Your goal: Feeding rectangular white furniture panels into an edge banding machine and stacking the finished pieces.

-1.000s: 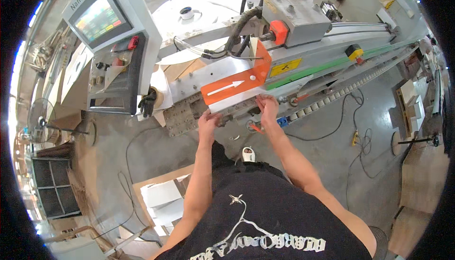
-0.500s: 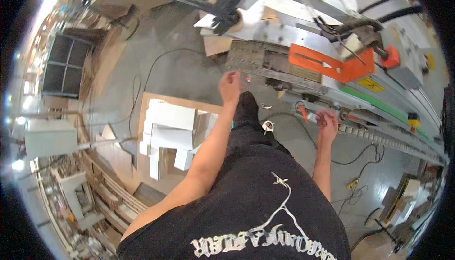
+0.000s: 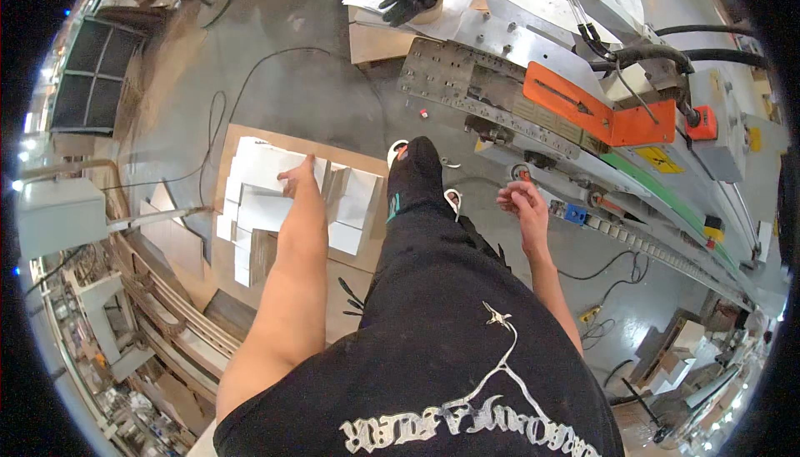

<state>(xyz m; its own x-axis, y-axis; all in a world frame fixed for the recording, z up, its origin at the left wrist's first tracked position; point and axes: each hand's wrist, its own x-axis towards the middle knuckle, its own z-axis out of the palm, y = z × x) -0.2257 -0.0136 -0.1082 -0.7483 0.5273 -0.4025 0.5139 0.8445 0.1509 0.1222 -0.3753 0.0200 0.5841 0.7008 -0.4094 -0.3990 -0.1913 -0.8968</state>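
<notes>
My left hand (image 3: 301, 176) reaches out over a pile of white panels (image 3: 262, 165) at the left. Its fingers are apart and hold nothing; whether they touch the panels I cannot tell. The panels lie in uneven stacks on a brown board (image 3: 358, 159) on the floor. At the right, my right hand (image 3: 523, 202) hangs empty beside the machine's lower edge, its fingers loosely bent and apart. Closest to it is a round fitting (image 3: 518, 173) with an orange part on the machine (image 3: 500, 134).
An orange guard (image 3: 567, 107) sits on the machine at upper right. A dark glove (image 3: 407, 5) lies at the top. Black cables (image 3: 275, 69) run across the grey floor. A grey box (image 3: 62, 217) stands at far left, and my shoes are near the board.
My left hand has moved left, from in front of my legs to over the white panels. My right hand has shifted left, and my view has moved slightly.
</notes>
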